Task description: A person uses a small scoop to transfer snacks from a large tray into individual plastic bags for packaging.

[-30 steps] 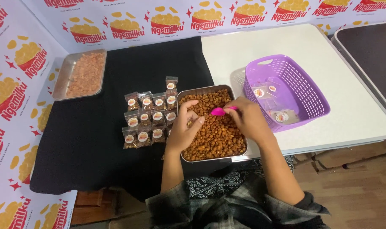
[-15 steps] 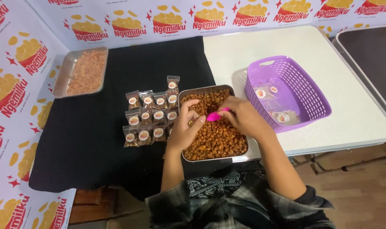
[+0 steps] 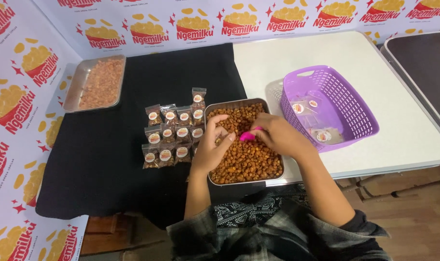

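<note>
Both hands were over the metal tray [image 3: 273,176] of brown roasted snacks, which sat at the near edge of the table [image 3: 355,53], half on the black cloth [image 3: 108,150] and half on the white top. The right hand [image 3: 278,135] had its fingers pinched around a small pink scoop [image 3: 249,136], tip dipped toward the snacks near the tray's middle. The left hand [image 3: 211,145] hovered just beside it, fingers curled loosely; something small and clear may have been between them, but I couldn't tell for sure. Just left of the tray, touching it or nearly so, lay rows of small filled packets [image 3: 174,135] with round labels. A purple basket [image 3: 345,92] stood to the right of the tray, a few labelled clear bags in its bottom. Farther off, at the back left corner of the cloth, a second metal tray [image 3: 72,92] held paler, orange-pink snacks.
</note>
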